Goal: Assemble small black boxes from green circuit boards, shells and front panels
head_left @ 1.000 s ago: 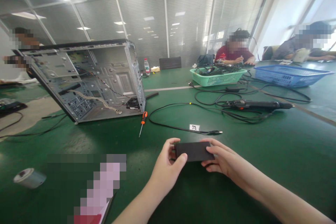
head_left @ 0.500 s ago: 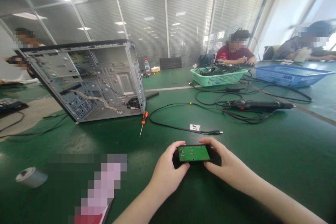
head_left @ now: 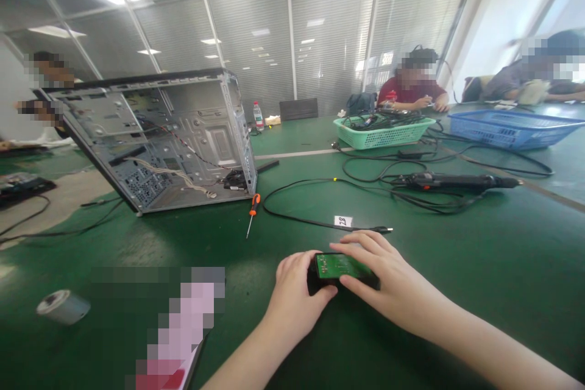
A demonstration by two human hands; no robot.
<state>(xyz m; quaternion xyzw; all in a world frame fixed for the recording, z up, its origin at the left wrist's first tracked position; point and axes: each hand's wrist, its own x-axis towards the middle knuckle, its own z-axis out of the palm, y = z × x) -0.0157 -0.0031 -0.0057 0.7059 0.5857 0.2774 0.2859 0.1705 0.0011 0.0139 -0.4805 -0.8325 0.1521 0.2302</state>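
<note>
Between my hands is a small black box with a green circuit board [head_left: 338, 264] facing up, low over the green table. My left hand [head_left: 297, 286] wraps round its left end, fingers at the far side and thumb at the near side. Over its right part lies my right hand [head_left: 381, 271], fingers at the far edge and thumb at the near edge, hiding part of the board. Just beyond, a black cable [head_left: 315, 224] ends in a plug near a paper tag [head_left: 343, 221] marked 28. An orange-and-black screwdriver [head_left: 253, 210] lies to the left.
An open computer case [head_left: 214, 140] stands at the left. A metal cylinder [head_left: 64, 306] lies at the near left, beside a blurred pink area. To the right are an electric screwdriver [head_left: 457, 181], a green basket [head_left: 386, 136] of cables and a blue basket [head_left: 516, 131]. Several people sit farther off.
My right hand has slid leftward over the circuit board and now covers more of it. The left hand keeps its hold. The view has shifted slightly.
</note>
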